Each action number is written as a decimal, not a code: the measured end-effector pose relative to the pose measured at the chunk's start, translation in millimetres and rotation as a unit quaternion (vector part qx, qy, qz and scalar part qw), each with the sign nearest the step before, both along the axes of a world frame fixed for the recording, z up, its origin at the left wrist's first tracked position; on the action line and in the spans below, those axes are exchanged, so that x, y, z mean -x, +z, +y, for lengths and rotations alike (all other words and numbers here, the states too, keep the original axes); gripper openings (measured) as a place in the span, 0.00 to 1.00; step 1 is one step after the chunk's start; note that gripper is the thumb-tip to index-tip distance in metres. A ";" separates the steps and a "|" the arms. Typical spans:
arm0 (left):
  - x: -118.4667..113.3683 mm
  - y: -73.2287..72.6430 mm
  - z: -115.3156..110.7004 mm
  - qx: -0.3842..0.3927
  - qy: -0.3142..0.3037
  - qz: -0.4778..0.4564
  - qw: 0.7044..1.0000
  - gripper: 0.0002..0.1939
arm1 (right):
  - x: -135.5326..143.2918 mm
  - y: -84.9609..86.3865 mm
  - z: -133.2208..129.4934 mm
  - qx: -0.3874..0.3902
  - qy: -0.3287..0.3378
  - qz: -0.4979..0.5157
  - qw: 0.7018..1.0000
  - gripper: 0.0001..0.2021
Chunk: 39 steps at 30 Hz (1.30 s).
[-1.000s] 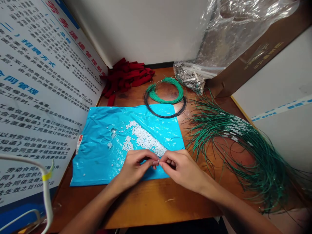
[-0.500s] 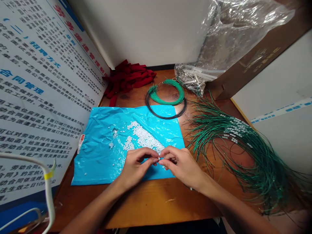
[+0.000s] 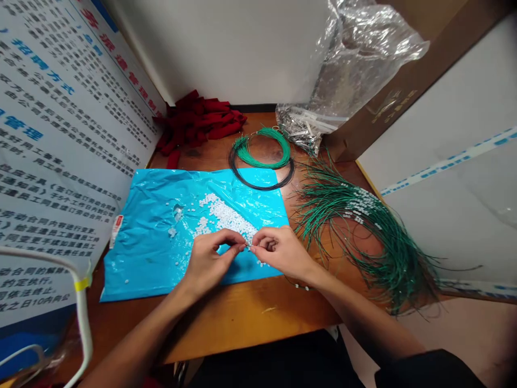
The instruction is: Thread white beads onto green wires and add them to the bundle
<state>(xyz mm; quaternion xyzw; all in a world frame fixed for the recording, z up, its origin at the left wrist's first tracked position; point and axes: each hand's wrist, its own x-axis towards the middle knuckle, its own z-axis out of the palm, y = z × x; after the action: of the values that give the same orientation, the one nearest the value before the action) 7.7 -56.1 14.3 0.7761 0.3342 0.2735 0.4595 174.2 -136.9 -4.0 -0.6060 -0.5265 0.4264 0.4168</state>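
Note:
My left hand (image 3: 208,261) and my right hand (image 3: 285,252) meet fingertip to fingertip above the lower edge of a blue plastic bag (image 3: 149,269). Thumb and forefinger of each are pinched together. A tiny white bead seems to sit at the left fingertips, largely covered. From under my right hand trails a thin dark cord carrying a few white beads (image 3: 302,287); its end at the fingers is hidden. Just beyond the hands, a heap of loose white beads (image 3: 228,215) lies spread over the bag.
Green cords with white beads (image 3: 363,207) lie bundled at right. Behind the bag are a green coil (image 3: 283,143), a black coil (image 3: 258,187), red cloth strips (image 3: 202,121) and a clear bag of metal parts (image 3: 302,126). A white bent tube (image 3: 83,312) stands at left.
The view has shifted, so the scene sits further left and slightly higher. My hands stay pinched together, and the beads trailing below my right hand show more clearly.

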 end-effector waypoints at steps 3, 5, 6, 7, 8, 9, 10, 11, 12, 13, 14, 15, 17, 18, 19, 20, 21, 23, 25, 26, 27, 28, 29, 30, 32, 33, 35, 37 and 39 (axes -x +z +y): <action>2.4 8.8 10.0 0.106 0.032 -0.047 0.993 0.03 | -8.9 7.3 -1.6 0.025 0.017 0.033 0.999 0.01; 5.1 12.7 17.9 0.164 0.057 -0.078 0.982 0.06 | -14.8 9.7 -5.2 0.041 0.033 0.040 0.998 0.01; 6.7 13.8 21.8 0.186 0.065 -0.093 0.976 0.07 | -17.2 9.9 -7.6 0.051 0.041 0.046 0.997 0.02; 8.5 14.5 25.7 0.203 0.074 -0.108 0.970 0.08 | -19.3 9.7 -10.2 0.064 0.049 0.057 0.995 0.02; 10.5 14.8 29.5 0.215 0.082 -0.123 0.965 0.09 | -21.1 9.2 -12.9 0.077 0.057 0.072 0.993 0.02; 12.6 14.8 33.1 0.223 0.091 -0.138 0.961 0.09 | -22.5 8.6 -15.5 0.090 0.063 0.089 0.990 0.03; 14.7 14.6 36.6 0.230 0.098 -0.152 0.956 0.09 | -23.9 8.2 -17.8 0.101 0.068 0.105 0.987 0.03; 16.8 14.4 39.8 0.236 0.105 -0.164 0.952 0.09 | -25.1 8.1 -19.8 0.111 0.072 0.119 0.984 0.03; 18.7 14.0 42.9 0.241 0.112 -0.175 0.948 0.09 | -26.5 8.3 -21.3 0.119 0.078 0.131 0.981 0.03; 20.5 13.6 45.6 0.245 0.120 -0.184 0.944 0.09 | -27.8 8.7 -22.5 0.127 0.086 0.141 0.978 0.03; 22.0 13.1 48.1 0.249 0.129 -0.191 0.941 0.09 | -29.3 9.2 -23.3 0.135 0.096 0.147 0.975 0.03; 23.2 12.4 50.2 0.252 0.137 -0.194 0.938 0.09 | -30.7 9.8 -23.8 0.143 0.107 0.151 0.972 0.03; 24.9 10.9 53.5 0.256 0.152 -0.197 0.934 0.09 | -33.3 10.7 -24.2 0.154 0.124 0.160 0.967 0.04; 25.3 10.0 54.7 0.259 0.156 -0.196 0.933 0.09 | -34.4 10.9 -24.2 0.158 0.129 0.164 0.965 0.05; 25.6 9.2 55.7 0.261 0.159 -0.196 0.932 0.10 | -35.4 10.8 -24.1 0.161 0.130 0.169 0.964 0.06; 25.8 8.5 56.5 0.261 0.162 -0.195 0.931 0.10 | -36.2 10.4 -24.1 0.163 0.129 0.174 0.963 0.07; 25.9 7.8 57.2 0.261 0.164 -0.194 0.931 0.09 | -36.9 9.9 -24.0 0.166 0.125 0.178 0.962 0.08; 26.0 6.6 58.3 0.260 0.166 -0.193 0.931 0.09 | -38.5 8.5 -24.0 0.171 0.118 0.185 0.960 0.10; 26.2 5.5 59.2 0.260 0.168 -0.191 0.932 0.10 | -40.3 7.5 -24.5 0.176 0.110 0.192 0.959 0.12; 26.3 4.9 59.6 0.261 0.169 -0.189 0.932 0.10 | -41.3 7.3 -24.9 0.177 0.108 0.193 0.959 0.13; 26.5 4.4 60.1 0.261 0.170 -0.187 0.932 0.10 | -42.3 7.5 -25.5 0.178 0.109 0.190 0.959 0.14; 26.7 3.9 60.5 0.261 0.172 -0.185 0.932 0.10 | -43.4 8.0 -26.2 0.180 0.109 0.182 0.961 0.14; 26.8 3.5 60.9 0.262 0.174 -0.183 0.932 0.10 | -44.4 8.8 -26.9 0.182 0.110 0.169 0.962 0.13; 27.0 3.2 61.2 0.262 0.175 -0.181 0.931 0.11 | -45.2 9.7 -27.6 0.182 0.112 0.152 0.965 0.12; 26.9 2.8 61.5 0.263 0.177 -0.180 0.931 0.11 | -46.2 11.4 -28.7 0.176 0.111 0.116 0.971 0.09; 26.7 2.8 61.4 0.262 0.177 -0.179 0.932 0.10 | -46.2 12.0 -28.9 0.170 0.110 0.102 0.974 0.08; 25.7 3.3 60.5 0.255 0.177 -0.179 0.934 0.10 | -45.2 12.3 -28.6 0.157 0.106 0.086 0.978 0.07; 24.0 4.2 58.8 0.246 0.173 -0.175 0.938 0.09 | -43.2 11.5 -27.8 0.146 0.095 0.086 0.981 0.08; 22.3 5.5 56.9 0.243 0.167 -0.168 0.941 0.08 | -41.1 9.9 -27.2 0.132 0.082 0.089 0.984 0.10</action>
<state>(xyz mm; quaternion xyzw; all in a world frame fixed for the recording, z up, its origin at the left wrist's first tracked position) -14.6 0.8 19.8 0.5171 0.4331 0.3831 0.6311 215.3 -164.1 5.9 -0.5702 -0.4742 0.5771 0.3420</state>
